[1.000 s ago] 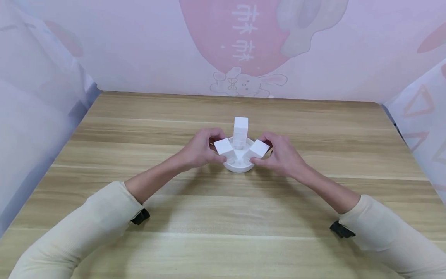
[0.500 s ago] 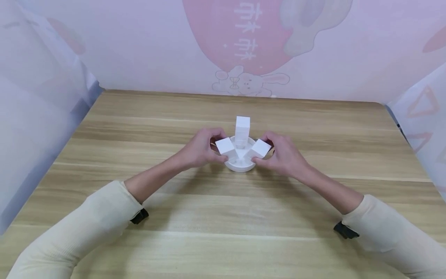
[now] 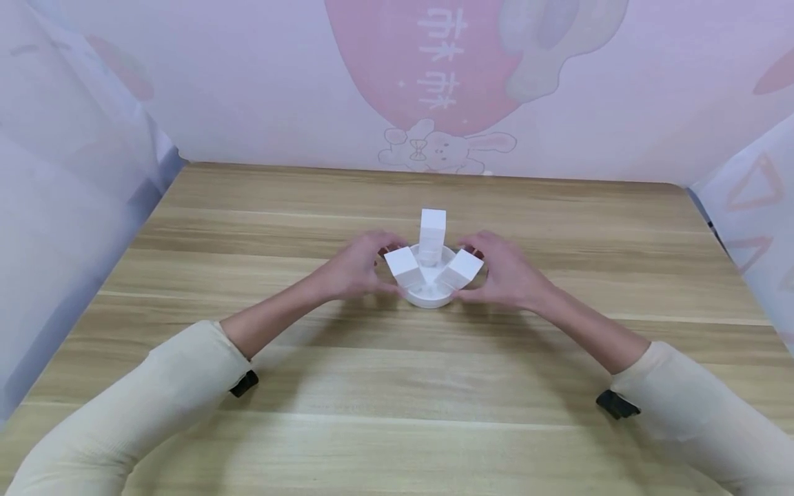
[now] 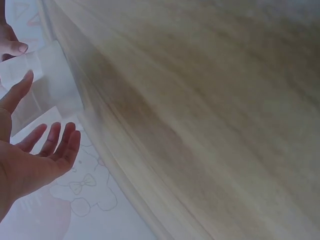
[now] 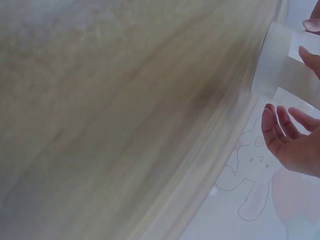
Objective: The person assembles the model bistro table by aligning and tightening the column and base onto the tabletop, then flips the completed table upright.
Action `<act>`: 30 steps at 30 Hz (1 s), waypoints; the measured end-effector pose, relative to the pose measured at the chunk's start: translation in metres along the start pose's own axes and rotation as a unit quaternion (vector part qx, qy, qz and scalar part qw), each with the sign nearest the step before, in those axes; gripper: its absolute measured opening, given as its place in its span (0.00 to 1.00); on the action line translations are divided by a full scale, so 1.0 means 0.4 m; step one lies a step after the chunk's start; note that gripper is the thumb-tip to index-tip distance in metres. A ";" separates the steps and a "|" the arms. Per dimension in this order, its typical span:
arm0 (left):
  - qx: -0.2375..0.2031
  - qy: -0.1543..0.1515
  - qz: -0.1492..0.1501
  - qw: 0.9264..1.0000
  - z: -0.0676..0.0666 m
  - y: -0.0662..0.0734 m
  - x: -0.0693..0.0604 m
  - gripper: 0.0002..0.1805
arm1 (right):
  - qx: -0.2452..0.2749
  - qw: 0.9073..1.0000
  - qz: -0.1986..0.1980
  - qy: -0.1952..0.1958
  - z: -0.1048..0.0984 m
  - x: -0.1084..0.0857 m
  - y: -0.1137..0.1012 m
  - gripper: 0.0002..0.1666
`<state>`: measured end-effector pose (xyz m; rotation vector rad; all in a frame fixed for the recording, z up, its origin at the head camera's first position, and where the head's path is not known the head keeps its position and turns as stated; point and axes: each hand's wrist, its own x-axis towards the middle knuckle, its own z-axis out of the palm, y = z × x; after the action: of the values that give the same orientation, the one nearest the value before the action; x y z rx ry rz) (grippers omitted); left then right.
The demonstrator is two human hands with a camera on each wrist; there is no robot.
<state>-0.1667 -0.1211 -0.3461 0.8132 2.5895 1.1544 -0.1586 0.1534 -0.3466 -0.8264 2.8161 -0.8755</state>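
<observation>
A round white dish (image 3: 429, 302) sits on the table with three white rectangular blocks in it. The left block (image 3: 402, 260) and right block (image 3: 464, 266) lean outward over the rim; the back block (image 3: 432, 231) rises behind them. My left hand (image 3: 355, 267) curves around the left block's outer side, thumb and fingers spread apart. Mirroring it, my right hand (image 3: 505, 270) surrounds the right block with a gap between thumb and fingers. Both wrist views show relaxed fingers (image 4: 64, 145) beside the white dish wall (image 5: 272, 57), gripping nothing. Whether any fingertip still touches is unclear.
The wood-grain table (image 3: 397, 386) spreads around the dish on all sides. Behind it stands a pale printed backdrop (image 3: 248, 83) with a bunny drawing, and similar sheets hang at left and right. Small black devices (image 3: 616, 404) are on the sleeves' undersides.
Both hands have loosened from the left and right blocks, thumbs and fingers spreading away from them. The dish and three blocks keep their arrangement; the head view shifts slightly.
</observation>
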 end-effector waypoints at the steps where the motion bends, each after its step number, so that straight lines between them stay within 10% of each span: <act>1: 0.009 -0.003 0.001 1.000 0.002 -0.003 0.002 0.41 | -0.005 1.000 -0.003 -0.006 0.001 0.003 0.003 0.50; 30: 0.049 -0.035 -0.005 0.998 0.028 -0.026 0.041 0.42 | 0.040 0.998 -0.026 -0.031 0.018 0.038 0.035 0.45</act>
<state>-0.1804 -0.1107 -0.3608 0.8441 2.6057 0.9844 -0.1765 0.1515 -0.3592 -0.9034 2.6976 -0.9465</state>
